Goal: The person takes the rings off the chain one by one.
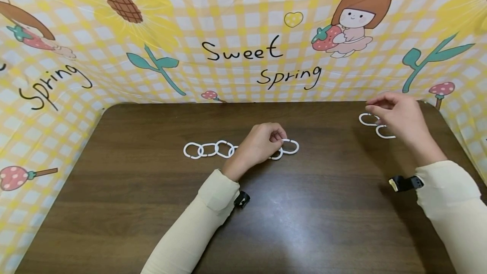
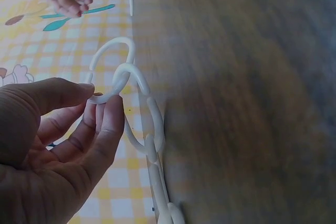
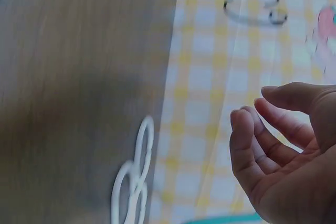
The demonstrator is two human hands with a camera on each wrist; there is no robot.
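A chain of white oval plastic links (image 1: 231, 152) lies across the middle of the table. My left hand (image 1: 258, 143) pinches the link at its right end (image 2: 119, 40) between thumb and fingers. In the left wrist view, this end link is raised and hooked through the neighbouring one. The left hand and wrist hide part of the chain in the head view. Over at the far right, my right hand (image 1: 401, 117) hovers above loose white links (image 3: 139, 142). Its fingers are loosely bent, and nothing shows between thumb and fingertips in the right wrist view.
The dark wooden table (image 1: 133, 210) meets a yellow checked cloth (image 1: 236, 7) along its back and sides. The loose links lie near the back right corner, close to the cloth. A small black device (image 1: 406, 183) sits on each wrist.
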